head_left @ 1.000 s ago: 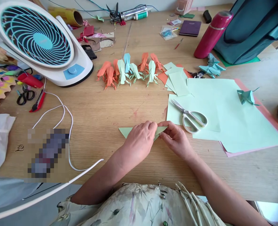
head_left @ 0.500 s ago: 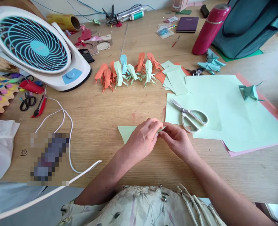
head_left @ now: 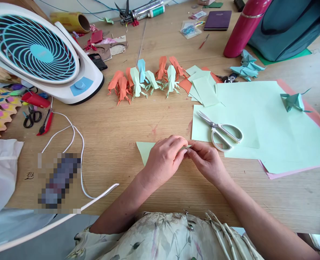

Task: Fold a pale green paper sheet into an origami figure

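A piece of pale green paper (head_left: pixel 144 151), folded to a pointed shape, lies across the table in front of me, its left end sticking out beyond my hand. My left hand (head_left: pixel 166 153) rests over the middle of it, thumb and fingers closed on its right part. At the right tip, my right hand (head_left: pixel 205 159) pinches the paper, the fingertips of both hands almost meeting. Most of the paper's right half is hidden under the fingers. Just right of my hands, white-handled scissors (head_left: pixel 220 130) lie with their blades a little apart on light green sheets (head_left: pixel 263 119).
Several folded paper figures (head_left: pixel 149 81) in orange, green and blue stand behind my hands, beside small paper pieces (head_left: pixel 204 88). A fan (head_left: pixel 92 77) stands at the left, with a white cable (head_left: pixel 82 159) nearer me. A red flask (head_left: pixel 245 30) and a teal bag (head_left: pixel 287 32) are back right.
The view has shifted slightly. Both hands keep their pinch on the paper; the left thumb and fingers have moved slightly along it near the right tip.
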Demonstrator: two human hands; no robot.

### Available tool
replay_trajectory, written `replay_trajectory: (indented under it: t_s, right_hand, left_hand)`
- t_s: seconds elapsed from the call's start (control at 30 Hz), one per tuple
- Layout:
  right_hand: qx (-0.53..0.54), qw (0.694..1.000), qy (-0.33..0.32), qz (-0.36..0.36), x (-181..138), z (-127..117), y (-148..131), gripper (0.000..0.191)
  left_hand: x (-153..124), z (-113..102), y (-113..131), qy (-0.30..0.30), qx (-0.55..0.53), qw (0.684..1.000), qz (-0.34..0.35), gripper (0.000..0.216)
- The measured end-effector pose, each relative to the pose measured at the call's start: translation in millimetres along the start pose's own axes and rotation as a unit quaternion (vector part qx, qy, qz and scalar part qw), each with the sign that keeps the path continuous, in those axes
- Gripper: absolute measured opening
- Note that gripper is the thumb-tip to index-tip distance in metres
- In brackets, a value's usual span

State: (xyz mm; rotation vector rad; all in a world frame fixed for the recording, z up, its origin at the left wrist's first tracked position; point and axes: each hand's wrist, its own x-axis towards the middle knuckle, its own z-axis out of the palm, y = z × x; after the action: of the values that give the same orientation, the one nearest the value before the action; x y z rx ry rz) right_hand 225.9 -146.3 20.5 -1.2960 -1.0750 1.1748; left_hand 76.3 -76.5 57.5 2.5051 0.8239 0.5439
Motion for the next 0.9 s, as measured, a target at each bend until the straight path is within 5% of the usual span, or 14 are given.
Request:
replay_trajectory:
  t_s: [0.3,0.9]
  right_hand:
    - [0.113,0.991,0.034,0.067,3,0,1,0.017]
    - [0.075,0.995,0.047,0.052,0,1,-7,0.022]
  left_hand:
    - [-2,3,-2,0.002,-0.007,1.0,-0.007,0.016]
    - [-1,11,3,0.059,0.094,0.994,0.014,0.007]
